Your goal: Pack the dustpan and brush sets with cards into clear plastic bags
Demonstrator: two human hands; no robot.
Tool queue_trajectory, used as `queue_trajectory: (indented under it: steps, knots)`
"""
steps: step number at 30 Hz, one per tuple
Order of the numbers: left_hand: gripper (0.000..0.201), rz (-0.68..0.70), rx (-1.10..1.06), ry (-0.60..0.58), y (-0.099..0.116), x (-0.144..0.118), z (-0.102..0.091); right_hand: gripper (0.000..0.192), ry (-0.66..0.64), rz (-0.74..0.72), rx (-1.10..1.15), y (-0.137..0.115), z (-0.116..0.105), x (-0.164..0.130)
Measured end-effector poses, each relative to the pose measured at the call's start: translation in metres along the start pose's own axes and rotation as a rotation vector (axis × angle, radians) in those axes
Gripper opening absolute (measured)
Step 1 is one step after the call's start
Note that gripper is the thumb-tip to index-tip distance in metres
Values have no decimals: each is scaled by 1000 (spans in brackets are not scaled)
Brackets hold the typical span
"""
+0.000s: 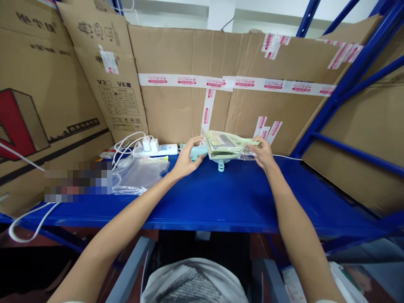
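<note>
A clear plastic bag with pale green items [225, 145] lies at the back of the blue shelf [227, 198]. My left hand [187, 158] grips the bag's left end, next to a light teal piece [196, 152]. My right hand [263, 152] pinches the bag's right edge. A small teal loop [221, 167] sticks out below the bag onto the shelf.
A white power strip [156, 149] with plugs and white cables [126, 145] sits at the back left. Empty clear bags [140, 174] lie left of my hands. Cardboard sheets [221, 80] wall the shelf on all sides. Blue rack beams [347, 84] stand at the right.
</note>
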State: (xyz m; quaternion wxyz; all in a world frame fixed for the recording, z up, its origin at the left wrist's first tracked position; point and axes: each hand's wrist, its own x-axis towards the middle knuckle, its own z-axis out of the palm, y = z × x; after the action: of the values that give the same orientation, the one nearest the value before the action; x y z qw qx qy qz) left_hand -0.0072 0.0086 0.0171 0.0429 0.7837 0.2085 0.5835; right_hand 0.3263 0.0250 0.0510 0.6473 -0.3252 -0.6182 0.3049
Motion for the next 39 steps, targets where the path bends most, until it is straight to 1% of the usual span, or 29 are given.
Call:
queue_trajectory:
  steps: [3, 5, 8, 10, 13, 14, 16, 17, 19, 20, 21, 22, 24, 25, 27, 29, 33, 36, 39]
  knots:
    - [29, 39, 173, -11, 2, -2, 0, 61, -25, 28, 46, 0, 3, -3]
    - [28, 58, 253, -13, 2, -3, -1, 61, -34, 46, 68, 0, 3, -4]
    - [29, 124, 323, -15, 2, -2, -2, 63, -53, 71, 83, -2, 2, -4]
    - [23, 181, 366, -32, 1, -2, -2, 63, -68, 87, 72, -3, 1, -5]
    - [12, 222, 372, -60, 0, -3, -1, 63, -90, 101, 24, -3, -1, -5]
    - [12, 215, 356, -66, -1, -4, -1, 63, -94, 102, 9, -4, -2, -5]
    - [10, 151, 322, -57, -2, -6, 1, 62, -106, 109, -3, -4, -4, -5]
    - [14, 108, 308, -46, -2, -6, 2, 62, -115, 114, -2, -4, -5, -5]
    - [43, 51, 292, -32, -2, -8, 3, 61, -138, 130, 2, -5, -6, -5]
    - [57, 56, 292, -36, -2, -8, 3, 61, -151, 140, 3, -6, -7, -5]
    - [65, 84, 299, -49, -2, -8, 3, 60, -161, 148, 5, -7, -7, -5]
    - [67, 126, 314, -66, -2, -8, 3, 59, -167, 154, 7, -7, -7, -5]
    - [62, 194, 356, -85, -2, -8, 2, 59, -166, 155, 14, -9, -8, -5]
    - [58, 205, 374, -91, -2, -7, 2, 60, -160, 151, 17, -9, -8, -5]
    - [55, 184, 395, -108, -3, -7, 2, 61, -155, 146, 14, -9, -9, -5]
    - [56, 160, 400, -134, -2, -7, 2, 61, -161, 147, 2, -8, -9, -4]
    - [61, 117, 441, -211, -1, -8, 4, 61, -169, 144, -19, -8, -7, -5]
    - [58, 89, 489, -271, -3, -9, 4, 62, -166, 124, -20, -9, -4, -6]
    - [55, 77, 480, -280, -7, -8, 4, 63, -154, 116, -18, -7, -7, -4]
